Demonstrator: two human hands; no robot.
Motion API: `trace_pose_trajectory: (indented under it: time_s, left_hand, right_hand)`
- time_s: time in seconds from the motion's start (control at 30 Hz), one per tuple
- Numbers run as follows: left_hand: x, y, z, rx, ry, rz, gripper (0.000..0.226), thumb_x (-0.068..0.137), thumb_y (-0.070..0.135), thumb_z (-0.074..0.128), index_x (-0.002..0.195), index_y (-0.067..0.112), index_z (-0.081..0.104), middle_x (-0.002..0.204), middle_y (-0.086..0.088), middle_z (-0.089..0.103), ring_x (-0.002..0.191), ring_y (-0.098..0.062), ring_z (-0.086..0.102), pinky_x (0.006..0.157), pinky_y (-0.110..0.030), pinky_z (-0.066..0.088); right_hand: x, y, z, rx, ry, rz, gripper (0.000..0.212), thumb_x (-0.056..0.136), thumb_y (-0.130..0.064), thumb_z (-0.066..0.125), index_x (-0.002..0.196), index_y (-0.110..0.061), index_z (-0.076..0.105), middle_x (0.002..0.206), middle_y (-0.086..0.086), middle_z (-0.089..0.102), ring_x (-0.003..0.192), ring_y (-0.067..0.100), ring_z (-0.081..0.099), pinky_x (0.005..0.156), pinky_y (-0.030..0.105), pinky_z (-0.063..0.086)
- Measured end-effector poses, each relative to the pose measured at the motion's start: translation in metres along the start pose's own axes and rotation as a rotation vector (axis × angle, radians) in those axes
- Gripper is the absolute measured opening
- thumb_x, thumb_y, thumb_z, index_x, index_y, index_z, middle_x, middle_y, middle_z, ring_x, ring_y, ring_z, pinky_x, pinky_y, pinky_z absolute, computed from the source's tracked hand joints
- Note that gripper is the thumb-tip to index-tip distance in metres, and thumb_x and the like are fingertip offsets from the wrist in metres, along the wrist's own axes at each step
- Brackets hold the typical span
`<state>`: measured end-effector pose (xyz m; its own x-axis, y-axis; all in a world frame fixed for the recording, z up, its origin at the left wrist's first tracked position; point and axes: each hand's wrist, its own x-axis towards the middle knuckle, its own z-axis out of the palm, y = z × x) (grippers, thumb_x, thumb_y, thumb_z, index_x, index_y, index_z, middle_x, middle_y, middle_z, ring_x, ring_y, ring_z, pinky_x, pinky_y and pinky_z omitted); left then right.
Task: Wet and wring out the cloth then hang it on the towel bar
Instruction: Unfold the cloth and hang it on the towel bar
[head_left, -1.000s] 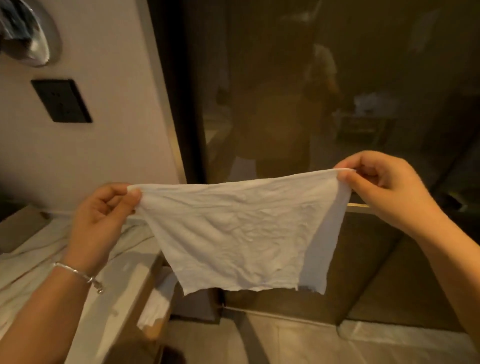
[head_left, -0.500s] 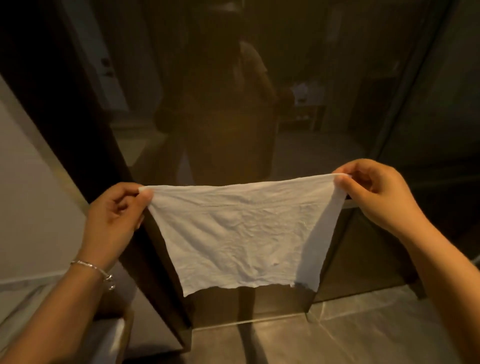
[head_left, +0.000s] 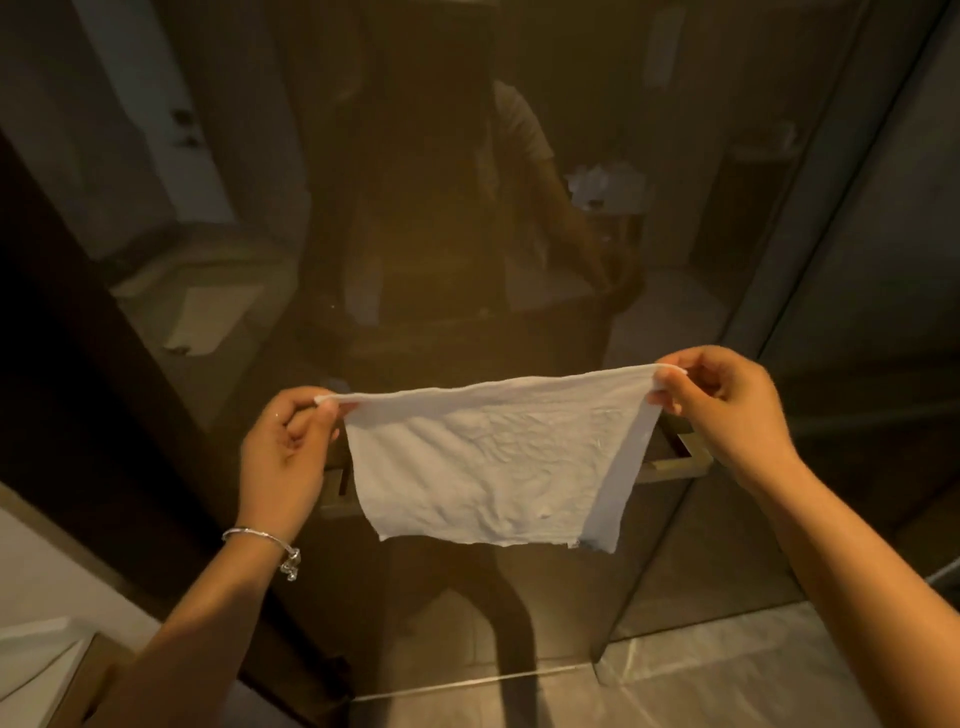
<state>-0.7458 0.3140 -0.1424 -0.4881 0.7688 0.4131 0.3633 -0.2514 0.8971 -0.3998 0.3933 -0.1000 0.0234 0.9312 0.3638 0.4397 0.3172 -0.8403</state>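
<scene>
I hold a crumpled white cloth (head_left: 493, 462) spread out flat by its two top corners. My left hand (head_left: 283, 457) pinches the left corner and my right hand (head_left: 727, 410) pinches the right one. The cloth hangs in front of a brass-coloured towel bar (head_left: 675, 465) fixed to a dark glass door. Most of the bar is hidden behind the cloth; its right end and a short piece by my left hand show. I cannot tell whether the cloth touches the bar.
The dark glass door (head_left: 467, 234) fills the view and reflects a person. A dark door frame (head_left: 130, 441) runs down the left. A pale counter corner (head_left: 36, 660) lies at the lower left. Tiled floor (head_left: 701, 675) is below.
The view has swung right and closer to the glass door. Both hands carried the spread cloth forward, and the towel bar now shows behind it.
</scene>
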Motion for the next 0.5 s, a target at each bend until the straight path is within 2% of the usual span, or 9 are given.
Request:
trace_pose_trajectory:
  time_s: [0.1,0.2,0.27,0.33,0.43,0.5]
  left_hand:
    - [0.002,-0.022,0.012,0.186,0.04,-0.02,0.01,0.087,0.024,0.056,0.082,0.031,0.06,0.077,0.016,0.064,0.071,0.01,0.061,0.057,-0.006,0.046]
    - [0.001,-0.039,0.016,0.245,0.002,-0.026,0.008,0.086,0.024,0.057,0.082,0.03,0.059,0.076,0.015,0.065,0.072,0.013,0.061,0.053,0.0,0.041]
    - [-0.001,-0.048,0.015,0.304,-0.082,0.029,0.004,0.087,0.023,0.057,0.085,0.025,0.059,0.072,0.009,0.066,0.07,0.002,0.064,0.05,-0.007,0.045]
    - [-0.005,-0.056,0.016,0.427,-0.146,0.082,0.008,0.087,0.027,0.054,0.086,0.021,0.06,0.065,0.004,0.064,0.059,-0.012,0.062,0.047,-0.021,0.047]
    - [-0.006,-0.068,0.021,0.544,-0.178,0.011,0.008,0.086,0.028,0.052,0.081,0.024,0.057,0.062,0.005,0.062,0.058,-0.013,0.059,0.05,-0.024,0.044]
    - [-0.009,-0.075,0.025,0.617,-0.259,-0.019,0.009,0.09,0.025,0.052,0.086,0.019,0.057,0.067,-0.003,0.064,0.062,-0.02,0.061,0.056,-0.029,0.05]
  right_hand:
    - [0.017,0.025,0.02,0.021,-0.028,0.069,0.007,0.086,-0.02,0.061,0.085,-0.018,0.067,0.082,0.004,0.071,0.079,0.018,0.068,0.073,0.036,0.059]
    - [0.025,0.052,0.036,0.004,-0.052,0.121,0.006,0.084,-0.02,0.063,0.084,-0.02,0.068,0.082,0.0,0.071,0.079,0.016,0.067,0.077,0.041,0.058]
    - [0.025,0.068,0.044,-0.023,-0.073,0.166,0.005,0.084,-0.021,0.063,0.082,-0.02,0.069,0.08,-0.001,0.071,0.079,0.016,0.067,0.078,0.043,0.058]
    - [0.023,0.081,0.049,-0.063,-0.103,0.208,0.007,0.083,-0.021,0.064,0.082,-0.017,0.069,0.079,0.003,0.071,0.077,0.018,0.067,0.074,0.044,0.059]
    - [0.021,0.095,0.055,-0.184,-0.135,0.219,0.009,0.084,-0.024,0.063,0.082,-0.018,0.069,0.078,0.006,0.071,0.074,0.021,0.066,0.061,0.033,0.057]
    - [0.017,0.102,0.057,-0.294,-0.149,0.189,0.009,0.084,-0.025,0.063,0.081,-0.018,0.069,0.075,0.006,0.07,0.071,0.019,0.065,0.055,0.023,0.049]
